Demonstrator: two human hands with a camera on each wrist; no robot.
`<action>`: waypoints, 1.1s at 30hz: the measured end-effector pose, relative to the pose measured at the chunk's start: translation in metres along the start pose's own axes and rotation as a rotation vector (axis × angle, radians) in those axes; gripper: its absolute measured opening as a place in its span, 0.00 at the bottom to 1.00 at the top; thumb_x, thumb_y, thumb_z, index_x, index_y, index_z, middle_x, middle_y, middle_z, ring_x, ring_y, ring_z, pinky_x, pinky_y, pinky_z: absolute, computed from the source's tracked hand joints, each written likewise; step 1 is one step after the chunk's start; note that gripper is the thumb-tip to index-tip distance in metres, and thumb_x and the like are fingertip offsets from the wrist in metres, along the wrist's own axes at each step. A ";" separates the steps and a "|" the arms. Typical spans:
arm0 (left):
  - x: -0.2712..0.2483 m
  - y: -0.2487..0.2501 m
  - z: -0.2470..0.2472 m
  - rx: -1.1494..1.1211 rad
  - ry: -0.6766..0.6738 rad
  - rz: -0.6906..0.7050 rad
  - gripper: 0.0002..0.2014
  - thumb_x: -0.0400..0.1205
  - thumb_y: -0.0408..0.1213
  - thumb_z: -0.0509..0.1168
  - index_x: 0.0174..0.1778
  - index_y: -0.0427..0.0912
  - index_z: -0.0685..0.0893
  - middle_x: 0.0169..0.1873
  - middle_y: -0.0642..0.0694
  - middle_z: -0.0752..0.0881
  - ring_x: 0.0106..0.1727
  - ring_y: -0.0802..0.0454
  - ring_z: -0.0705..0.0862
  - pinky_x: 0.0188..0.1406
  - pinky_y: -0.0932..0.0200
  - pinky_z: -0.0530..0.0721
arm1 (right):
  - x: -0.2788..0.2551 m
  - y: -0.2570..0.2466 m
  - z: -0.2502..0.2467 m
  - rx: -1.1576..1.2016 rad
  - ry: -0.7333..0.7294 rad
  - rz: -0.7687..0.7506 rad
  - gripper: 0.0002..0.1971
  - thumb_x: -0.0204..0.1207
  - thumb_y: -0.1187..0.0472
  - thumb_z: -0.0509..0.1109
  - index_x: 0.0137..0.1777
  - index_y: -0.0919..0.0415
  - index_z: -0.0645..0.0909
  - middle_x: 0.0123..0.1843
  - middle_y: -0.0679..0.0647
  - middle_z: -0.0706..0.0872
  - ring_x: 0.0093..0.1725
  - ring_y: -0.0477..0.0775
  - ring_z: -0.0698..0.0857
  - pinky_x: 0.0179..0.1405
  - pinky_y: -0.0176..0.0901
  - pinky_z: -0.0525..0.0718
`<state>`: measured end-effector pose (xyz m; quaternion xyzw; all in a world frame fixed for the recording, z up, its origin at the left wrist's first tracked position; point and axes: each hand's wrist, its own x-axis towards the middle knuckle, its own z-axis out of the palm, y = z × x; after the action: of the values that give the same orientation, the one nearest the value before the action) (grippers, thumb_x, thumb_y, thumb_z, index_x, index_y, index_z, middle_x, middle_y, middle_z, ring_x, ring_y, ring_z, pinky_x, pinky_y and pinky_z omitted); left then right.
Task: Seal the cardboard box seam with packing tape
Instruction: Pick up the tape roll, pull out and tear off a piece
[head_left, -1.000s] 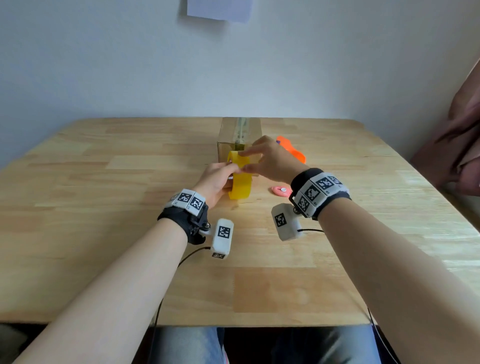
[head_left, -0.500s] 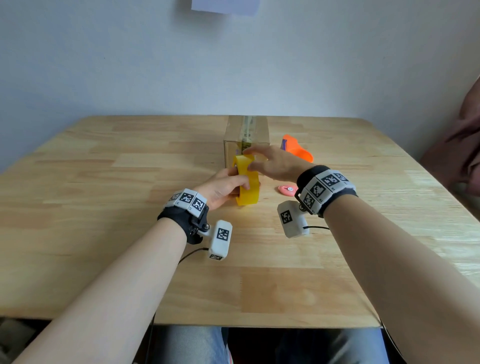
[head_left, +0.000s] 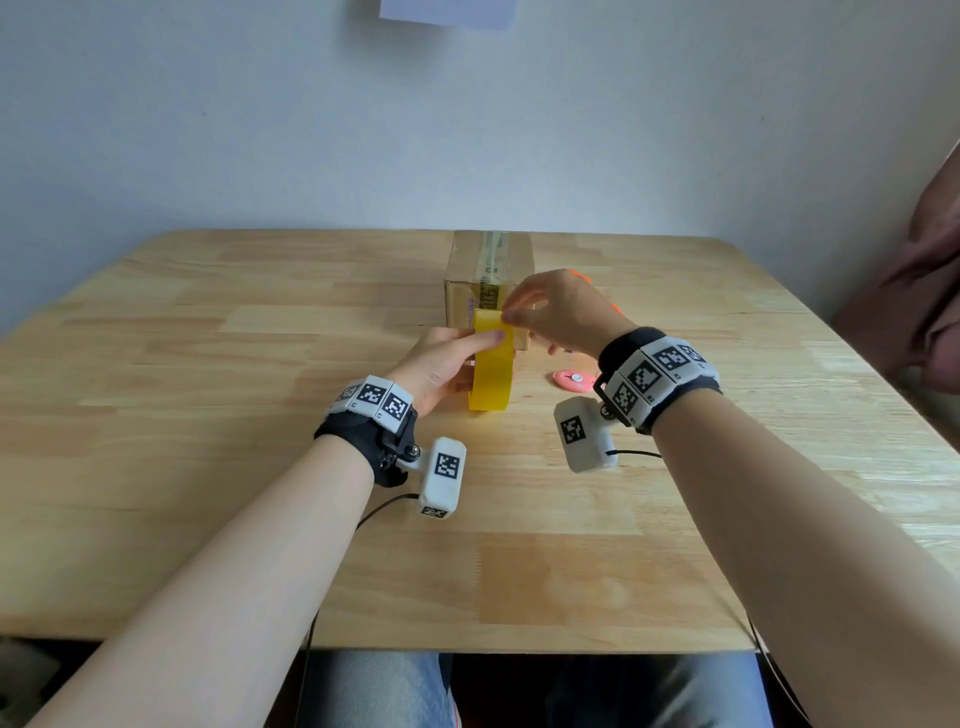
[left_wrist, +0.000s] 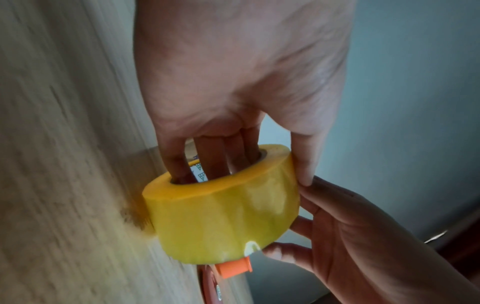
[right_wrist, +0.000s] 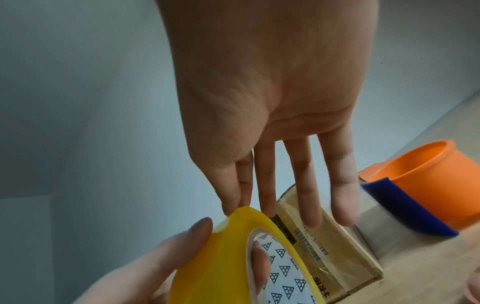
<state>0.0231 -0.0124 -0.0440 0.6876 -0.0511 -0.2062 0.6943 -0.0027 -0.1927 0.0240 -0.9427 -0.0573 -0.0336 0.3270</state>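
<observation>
A yellow packing tape roll (head_left: 491, 371) stands on edge on the wooden table (head_left: 208, 415), just in front of the cardboard box (head_left: 483, 260). My left hand (head_left: 467, 358) grips the roll. In the left wrist view its fingers (left_wrist: 207, 160) sit inside the core and the thumb lies on the roll's (left_wrist: 223, 216) outer face. My right hand (head_left: 511, 312) pinches the top edge of the roll (right_wrist: 221, 257) with thumb and forefinger, its other fingers straight over the box (right_wrist: 324, 246). A clear tape strip runs along the box's top seam.
An orange tape dispenser (right_wrist: 415, 174) with a blue edge lies right of the box, mostly hidden behind my right hand in the head view. A small pink object (head_left: 574, 378) lies on the table right of the roll. A wall stands behind the table.
My right hand's thumb and forefinger have closed in on the roll's top edge. The left hand has kept the roll upright in front of the box.
</observation>
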 end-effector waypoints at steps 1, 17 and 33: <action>0.001 0.000 0.000 0.015 0.002 -0.007 0.25 0.74 0.47 0.81 0.64 0.37 0.91 0.62 0.34 0.93 0.67 0.30 0.90 0.75 0.33 0.83 | 0.000 -0.001 -0.001 -0.006 -0.030 0.019 0.07 0.85 0.55 0.72 0.58 0.53 0.89 0.55 0.46 0.90 0.33 0.44 0.88 0.20 0.32 0.83; 0.007 0.011 0.017 0.171 0.014 -0.088 0.30 0.63 0.47 0.85 0.61 0.42 0.92 0.54 0.37 0.93 0.58 0.34 0.93 0.71 0.32 0.86 | 0.000 -0.013 -0.022 -0.177 -0.271 0.163 0.08 0.87 0.53 0.69 0.60 0.55 0.81 0.50 0.52 0.93 0.40 0.54 0.96 0.48 0.64 0.95; 0.004 0.016 0.025 0.240 0.039 -0.116 0.24 0.71 0.45 0.85 0.61 0.43 0.90 0.59 0.37 0.93 0.61 0.36 0.92 0.69 0.35 0.87 | -0.001 0.000 -0.030 -0.054 -0.291 0.230 0.07 0.85 0.55 0.73 0.54 0.58 0.87 0.47 0.57 0.92 0.40 0.56 0.97 0.47 0.61 0.95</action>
<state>0.0211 -0.0378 -0.0278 0.7715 -0.0221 -0.2250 0.5947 -0.0043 -0.2112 0.0470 -0.9464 0.0053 0.1392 0.2914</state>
